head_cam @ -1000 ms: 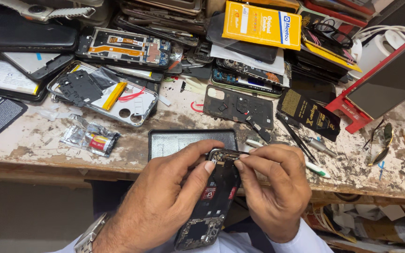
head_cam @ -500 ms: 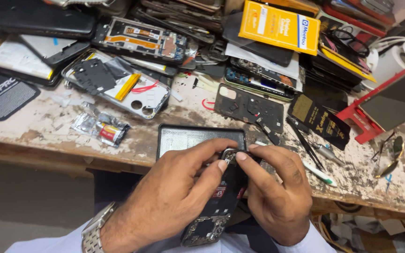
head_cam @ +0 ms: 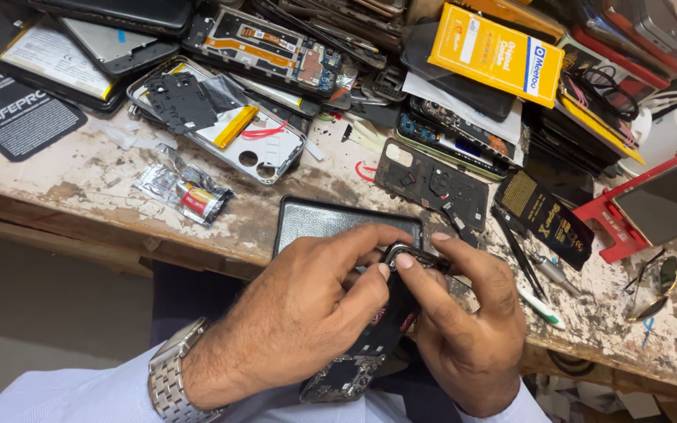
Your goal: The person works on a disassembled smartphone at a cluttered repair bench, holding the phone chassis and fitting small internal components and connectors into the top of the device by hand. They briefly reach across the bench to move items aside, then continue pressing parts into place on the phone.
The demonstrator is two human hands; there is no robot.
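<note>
Both hands close together on an opened phone at the near edge of a cluttered workbench.

The left hand (head_cam: 307, 329) and the right hand (head_cam: 464, 329) meet over the opened phone (head_cam: 370, 345), which hangs tilted between them, its bare circuit end low by the wrists; the left thumb and fingers clamp its upper part, and the right thumb and forefinger pinch the dark frame at its top corner. A metal watch (head_cam: 170, 380) sits on the left wrist. Just beyond the knuckles lies a dark flat panel (head_cam: 331, 223) on the worn bench (head_cam: 80, 188). Beyond the left hand are a small foil packet (head_cam: 186, 192) and a phone back with a yellow strip (head_cam: 221, 125). Beyond the right hand lies a black perforated plate (head_cam: 432, 184); to that hand's right, tweezers (head_cam: 523, 258). A yellow box (head_cam: 499, 51) tops the stacked parts farther off.
</note>
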